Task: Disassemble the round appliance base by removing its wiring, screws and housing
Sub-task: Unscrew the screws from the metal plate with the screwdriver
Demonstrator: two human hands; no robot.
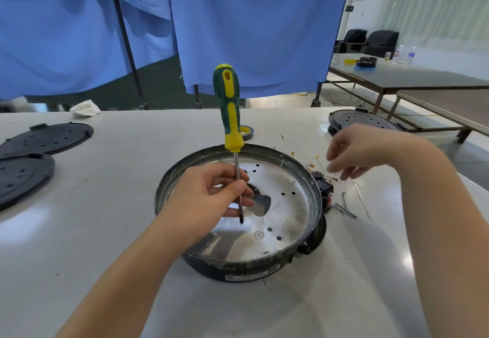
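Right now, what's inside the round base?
Inside the round base: a metal plate with holes and a central cutout. The left hand holding the screwdriver covers part of it.

the left hand (211, 192) hides part of the round appliance base (239, 216), covering the plate's left side and part of its central cutout. the label on the base's front wall is too small to read. near the desk's (105, 231) left edge, the nearer black cover plate (18, 176) is cut off by the picture's edge.

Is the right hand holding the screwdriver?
No, the left hand pinches the screwdriver by its shaft, while the right hand hovers over the loose wires.
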